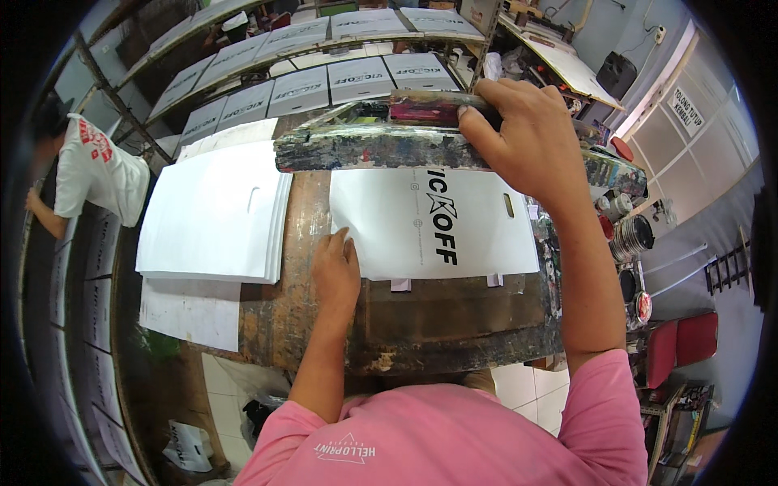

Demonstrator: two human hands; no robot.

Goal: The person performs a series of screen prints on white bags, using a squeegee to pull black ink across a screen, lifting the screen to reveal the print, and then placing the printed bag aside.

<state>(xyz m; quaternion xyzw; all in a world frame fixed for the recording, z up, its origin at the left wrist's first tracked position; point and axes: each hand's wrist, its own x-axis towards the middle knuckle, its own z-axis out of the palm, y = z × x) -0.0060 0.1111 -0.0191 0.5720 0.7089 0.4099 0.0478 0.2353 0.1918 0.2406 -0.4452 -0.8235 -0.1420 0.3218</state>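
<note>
A white plastic bag (486, 219) with bold black printing and a die-cut handle slot lies on the stained worktable (300, 324). My left hand (334, 267) is at the bag's left edge, its fingers closed on the edge. Beyond the bag, a paint-crusted screen printing frame (365, 151) is raised above it and hides its far part. My right hand (527, 134) grips the frame from above, thumb on the near side. A squeegee (425, 109) with magenta stains rests against the frame beside that hand. Left of the bag sits a stack of blank white bags (211, 215).
Racks of printed bags (300, 89) stand behind the table. At far left another person (101, 170) in a white shirt is by more racks. Ink cans (632, 235) crowd the table's right side. A red chair (681, 344) stands at lower right.
</note>
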